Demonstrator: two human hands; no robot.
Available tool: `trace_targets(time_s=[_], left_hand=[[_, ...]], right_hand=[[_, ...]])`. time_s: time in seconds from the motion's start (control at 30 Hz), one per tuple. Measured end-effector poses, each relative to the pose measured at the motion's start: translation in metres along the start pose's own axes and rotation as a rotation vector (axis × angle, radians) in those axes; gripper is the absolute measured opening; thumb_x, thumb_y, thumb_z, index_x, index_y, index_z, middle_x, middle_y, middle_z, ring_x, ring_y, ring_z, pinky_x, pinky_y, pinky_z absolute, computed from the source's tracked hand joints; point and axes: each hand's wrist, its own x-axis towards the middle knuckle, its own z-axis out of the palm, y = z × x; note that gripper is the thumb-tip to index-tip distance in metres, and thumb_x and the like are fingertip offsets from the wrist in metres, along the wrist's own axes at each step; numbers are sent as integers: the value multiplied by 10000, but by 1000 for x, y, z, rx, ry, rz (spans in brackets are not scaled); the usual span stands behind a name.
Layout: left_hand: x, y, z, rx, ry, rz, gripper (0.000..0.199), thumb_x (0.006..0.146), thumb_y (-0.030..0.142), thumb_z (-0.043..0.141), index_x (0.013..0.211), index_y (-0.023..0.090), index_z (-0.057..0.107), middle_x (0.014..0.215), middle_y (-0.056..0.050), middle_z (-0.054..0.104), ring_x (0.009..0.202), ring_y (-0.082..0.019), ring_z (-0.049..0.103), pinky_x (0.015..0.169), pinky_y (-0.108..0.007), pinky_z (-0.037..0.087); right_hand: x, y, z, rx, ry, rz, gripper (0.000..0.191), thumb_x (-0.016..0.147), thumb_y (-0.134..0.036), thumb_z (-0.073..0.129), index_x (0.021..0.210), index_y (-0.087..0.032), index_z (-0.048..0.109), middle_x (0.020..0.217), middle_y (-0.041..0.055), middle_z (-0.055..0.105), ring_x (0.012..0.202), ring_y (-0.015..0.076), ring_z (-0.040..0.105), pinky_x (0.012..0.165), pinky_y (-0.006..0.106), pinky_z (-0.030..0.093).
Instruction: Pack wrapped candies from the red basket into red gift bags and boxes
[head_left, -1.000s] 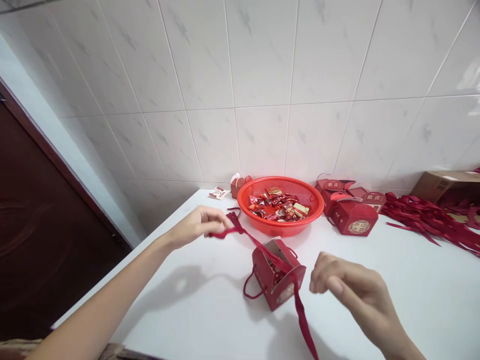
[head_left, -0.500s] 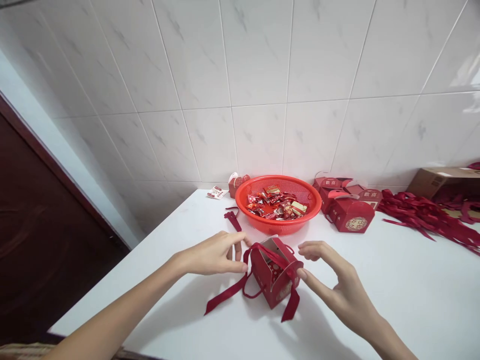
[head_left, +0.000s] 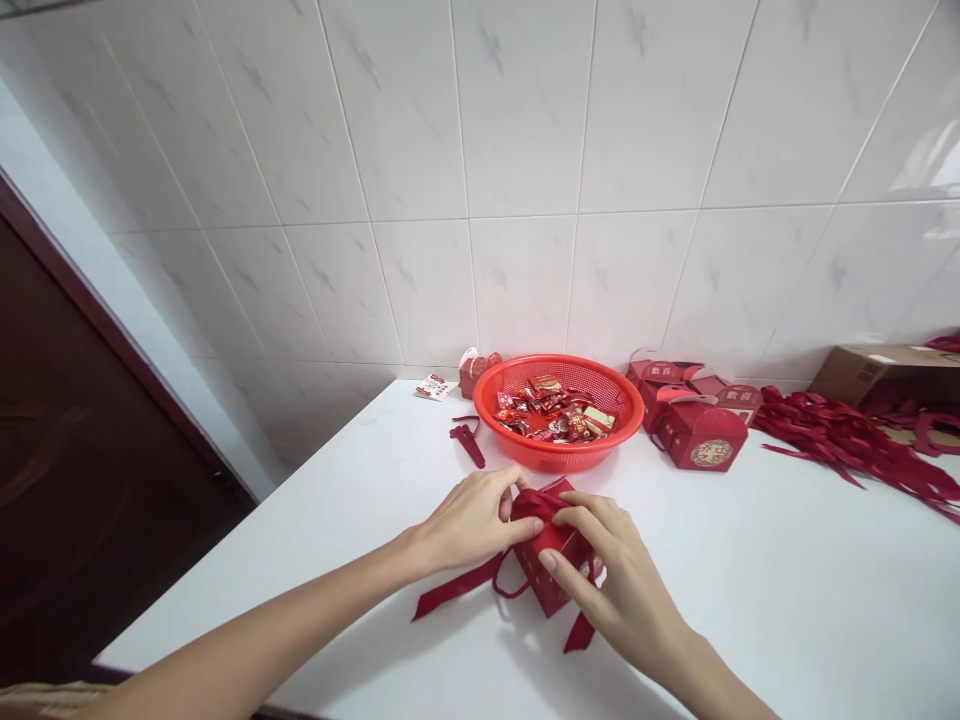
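Note:
A small red gift box (head_left: 549,592) stands on the white table in front of me, its top flaps pushed together. A dark red ribbon (head_left: 459,590) runs over its top, with loose ends hanging at both sides. My left hand (head_left: 480,515) grips the upper left of the box, thumb on the near side and fingers curled behind. From the right, my right hand (head_left: 619,550) presses its fingers on the top and its thumb along the front side. The two hands hide much of the lid.
A red plastic basket (head_left: 559,460) of wrapped sweets stands behind the box. Several red boxes (head_left: 705,440) sit to its right, beside a heap of ribbons (head_left: 832,430) and a cardboard box (head_left: 862,375). A dark red tag (head_left: 469,443) and a printed card (head_left: 436,387) lie at left.
Both hands have moved inward onto the box top. The flaps, which stood apart with the contents showing, are now pressed together under my fingers.

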Motion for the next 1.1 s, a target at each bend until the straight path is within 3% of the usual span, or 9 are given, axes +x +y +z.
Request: trace_targets(time_s=[0.1, 0.17, 0.3, 0.4, 0.6, 0.8, 0.9, 1.03, 1.1], left_hand=[[-2, -4, 1, -60, -18, 17, 166, 789, 321, 661, 858, 187, 592, 650, 51, 540, 594, -125, 499, 557, -235, 361], [-4, -6, 1, -103, -59, 46, 196, 795, 317, 665, 927, 174, 640, 689, 32, 582, 625, -132, 528, 584, -239, 402], [-7, -8, -1, -164, -148, 157, 438, 820, 310, 651, 1239, 186, 625, 1038, -57, 689, 809, -169, 608, 697, -273, 493], [-10, -7, -8, -174, -150, 191, 491, 838, 294, 632, 1314, 187, 579, 1215, -95, 656, 878, -178, 630, 772, -301, 519], [-18, -4, -34, -57, -173, 220, 258, 891, 336, 570, 1086, 209, 681, 1132, -68, 664, 895, -182, 629, 760, -290, 498], [-34, -6, -58, 23, -219, 150, 280, 923, 405, 530, 1074, 236, 694, 1140, -66, 665, 954, -205, 622, 822, -298, 480], [-49, -5, -74, 80, -224, 103, 277, 921, 420, 543, 1078, 266, 711, 1126, -57, 682, 981, -219, 625, 838, -288, 477], [-76, -2, -95, 133, -159, 46, 258, 901, 448, 573, 1051, 326, 745, 1064, -31, 712, 946, -223, 647, 830, -280, 498], [-94, -5, -101, 165, -24, 13, 233, 861, 478, 620, 989, 350, 766, 994, -13, 728, 881, -221, 655, 812, -285, 512]], right_hand=[[2, 1, -3, -57, -8, 63, 156, 954, -379, 561, 962, -230, 607, 1089, 95, 653, 1000, 271, 618, 820, 442, 544], [1, 1, -5, -104, -30, 114, 206, 915, -422, 603, 995, -232, 612, 1136, 104, 644, 1034, 287, 617, 828, 456, 549], [-3, 4, -9, -202, -94, 272, 440, 794, -463, 678, 1158, -232, 593, 1341, 139, 557, 1109, 327, 615, 811, 464, 572], [-9, 18, -21, -259, -75, 379, 423, 797, -468, 616, 1152, -239, 597, 1378, 130, 540, 1157, 328, 602, 826, 449, 565], [-14, 88, -91, -405, 159, 553, 417, 748, -568, 569, 966, -218, 633, 1008, 116, 668, 908, 311, 636, 708, 418, 505], [-7, 163, -162, -626, 404, 804, 351, 632, -547, 667, 749, -236, 555, 785, 111, 555, 752, 314, 558, 555, 371, 356], [2, 187, -176, -605, 442, 852, 346, 631, -522, 684, 711, -250, 487, 744, 69, 471, 723, 284, 521, 576, 375, 338], [19, 207, -176, -545, 441, 845, 371, 639, -487, 720, 705, -256, 437, 738, 42, 423, 794, 292, 522, 634, 380, 362], [27, 214, -173, -517, 446, 833, 368, 648, -467, 737, 709, -251, 445, 747, 45, 423, 862, 312, 526, 671, 386, 370]])
